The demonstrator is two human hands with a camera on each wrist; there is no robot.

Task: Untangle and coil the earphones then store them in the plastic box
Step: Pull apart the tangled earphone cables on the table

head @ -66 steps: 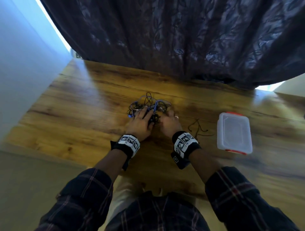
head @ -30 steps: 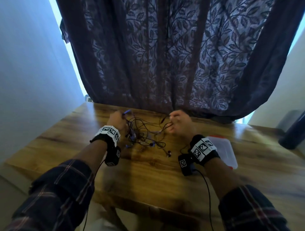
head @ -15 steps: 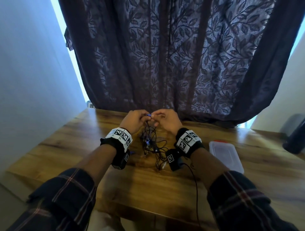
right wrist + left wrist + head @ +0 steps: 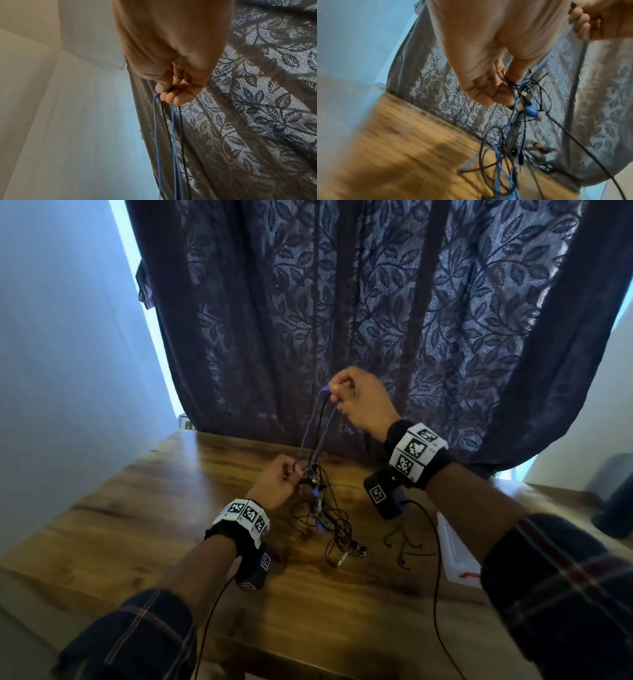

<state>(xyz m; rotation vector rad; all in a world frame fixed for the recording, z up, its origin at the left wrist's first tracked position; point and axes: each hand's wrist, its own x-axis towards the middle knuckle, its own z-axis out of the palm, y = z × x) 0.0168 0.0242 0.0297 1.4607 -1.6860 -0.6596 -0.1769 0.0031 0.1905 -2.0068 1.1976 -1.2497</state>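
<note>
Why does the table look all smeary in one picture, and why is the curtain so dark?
Left wrist view: the table is streaked by motion blur, though the left hand looks fairly sharp. Head view: the curtain is backlit by bright window light at its edges, so it looks dark.

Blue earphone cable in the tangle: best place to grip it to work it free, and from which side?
Probably the taut blue cable just above the knot, pinched from the side: there it runs straight and separate between right hand and left hand; below, it is looped with black wires.

A home room, judging by the leaf-patterned curtain [image 4: 359, 302] hanging behind a wooden table [image 4: 154, 525] between plain walls.
</note>
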